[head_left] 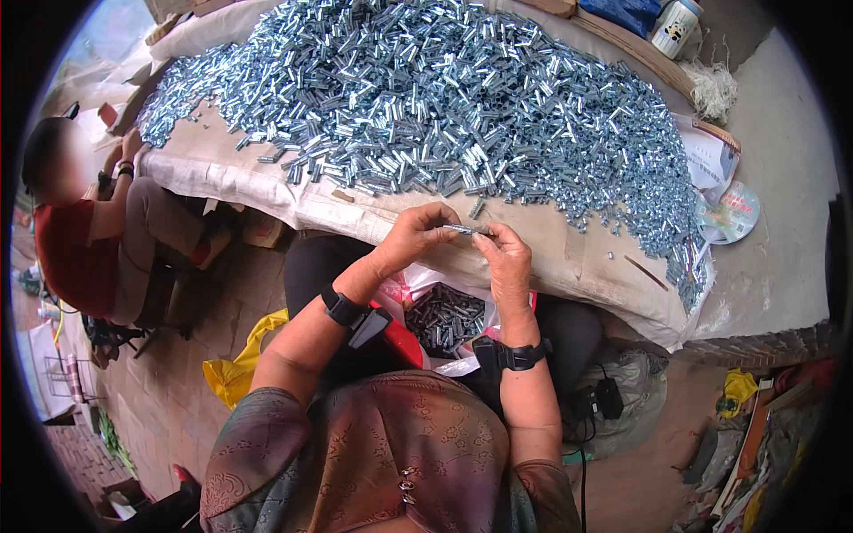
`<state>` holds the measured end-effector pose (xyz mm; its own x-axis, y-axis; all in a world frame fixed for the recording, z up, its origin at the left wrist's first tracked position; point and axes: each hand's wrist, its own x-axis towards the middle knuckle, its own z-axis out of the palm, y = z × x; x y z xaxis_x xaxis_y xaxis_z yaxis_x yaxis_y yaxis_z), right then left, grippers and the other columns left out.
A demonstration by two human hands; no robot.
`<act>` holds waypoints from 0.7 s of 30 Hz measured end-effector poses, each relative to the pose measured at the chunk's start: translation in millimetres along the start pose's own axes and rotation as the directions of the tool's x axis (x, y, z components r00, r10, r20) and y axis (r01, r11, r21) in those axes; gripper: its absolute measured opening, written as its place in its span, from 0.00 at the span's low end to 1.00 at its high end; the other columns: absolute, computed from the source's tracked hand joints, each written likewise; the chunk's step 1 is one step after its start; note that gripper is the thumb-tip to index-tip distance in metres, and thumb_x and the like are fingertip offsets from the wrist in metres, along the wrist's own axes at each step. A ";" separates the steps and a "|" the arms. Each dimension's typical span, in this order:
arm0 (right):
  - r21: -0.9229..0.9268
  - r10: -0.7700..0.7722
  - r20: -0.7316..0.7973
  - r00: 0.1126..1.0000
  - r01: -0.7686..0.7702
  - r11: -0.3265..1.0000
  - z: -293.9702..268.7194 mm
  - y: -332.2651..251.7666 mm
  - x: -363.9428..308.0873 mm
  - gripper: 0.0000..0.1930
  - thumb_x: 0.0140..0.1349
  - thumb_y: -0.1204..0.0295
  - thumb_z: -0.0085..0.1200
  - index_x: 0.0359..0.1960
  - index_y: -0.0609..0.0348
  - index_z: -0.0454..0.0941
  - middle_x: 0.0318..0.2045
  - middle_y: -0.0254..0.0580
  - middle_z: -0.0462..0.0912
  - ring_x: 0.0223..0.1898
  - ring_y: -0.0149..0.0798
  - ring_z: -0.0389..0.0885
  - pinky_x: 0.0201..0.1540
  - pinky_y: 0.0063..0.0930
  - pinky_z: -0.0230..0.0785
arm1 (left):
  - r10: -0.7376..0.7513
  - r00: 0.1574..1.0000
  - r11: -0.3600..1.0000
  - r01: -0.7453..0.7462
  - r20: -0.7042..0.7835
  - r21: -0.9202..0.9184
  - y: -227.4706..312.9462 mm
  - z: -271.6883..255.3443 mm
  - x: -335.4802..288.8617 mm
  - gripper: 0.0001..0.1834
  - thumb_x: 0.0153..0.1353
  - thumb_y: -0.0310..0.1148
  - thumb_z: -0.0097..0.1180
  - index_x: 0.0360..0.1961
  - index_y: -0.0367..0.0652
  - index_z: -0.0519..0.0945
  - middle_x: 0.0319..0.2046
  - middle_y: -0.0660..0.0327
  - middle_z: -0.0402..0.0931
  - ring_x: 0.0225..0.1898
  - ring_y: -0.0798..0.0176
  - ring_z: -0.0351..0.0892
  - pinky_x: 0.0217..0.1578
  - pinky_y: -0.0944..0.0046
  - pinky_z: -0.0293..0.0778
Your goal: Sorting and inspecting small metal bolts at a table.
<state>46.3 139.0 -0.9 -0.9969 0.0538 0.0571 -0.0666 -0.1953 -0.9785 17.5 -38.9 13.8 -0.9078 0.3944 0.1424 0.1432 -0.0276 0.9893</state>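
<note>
In front of me my left hand (416, 236) and my right hand (506, 256) meet above the near edge of the covered table (355, 206). A small, slim metal piece (460, 229) spans the gap between them, pinched by the fingertips of both. Its exact make is too small to tell. Just beyond the hands lies a wide heap of shiny metal sleeves (426, 107), with one loose sleeve (477, 209) near my fingers. Below my hands, between my knees, a red container lined with a plastic bag (411, 345) holds many darker metal pieces (444, 320).
On the left another person (80, 240) sits at the table, hands at its edge. Much smaller metal bits (666, 213) spread to the right, beside a round fan (730, 213). A yellow bag (244, 364) lies at left; a dark adapter with cables (607, 398) lies at right.
</note>
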 end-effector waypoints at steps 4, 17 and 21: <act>0.126 0.020 0.019 1.000 -0.022 0.992 2.9 -8.8 -2.6 0.12 0.54 0.80 0.56 0.41 0.68 0.75 0.28 0.30 0.77 0.29 0.20 0.72 0.33 0.13 0.65 | -0.181 0.983 0.963 0.179 0.007 -0.204 0.6 3.0 -2.5 0.06 0.56 0.29 0.58 0.35 0.40 0.76 0.26 0.70 0.73 0.26 0.78 0.67 0.25 0.77 0.63; 0.008 -0.067 -0.003 0.998 0.067 0.998 0.0 -5.4 -4.2 0.13 0.53 0.81 0.56 0.42 0.67 0.76 0.31 0.32 0.77 0.30 0.22 0.73 0.35 0.14 0.66 | 0.009 0.997 0.979 -0.023 -0.073 -0.201 -9.7 8.8 -3.5 0.08 0.56 0.28 0.58 0.36 0.38 0.76 0.25 0.67 0.73 0.23 0.76 0.68 0.24 0.77 0.65; 0.420 0.049 0.095 0.994 -0.084 0.903 -6.7 2.0 -3.5 0.13 0.53 0.83 0.55 0.41 0.69 0.75 0.33 0.37 0.78 0.34 0.26 0.76 0.41 0.17 0.68 | 0.052 0.997 0.955 -0.065 -0.052 -0.290 -9.4 11.9 -3.2 0.07 0.57 0.27 0.56 0.35 0.36 0.76 0.27 0.64 0.74 0.24 0.75 0.71 0.25 0.76 0.68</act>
<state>50.0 145.0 -4.4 -0.9984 -0.0488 0.0281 0.0063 -0.5926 -0.8055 23.8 -29.0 3.6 -0.9182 0.3445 0.1955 0.0815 -0.3187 0.9443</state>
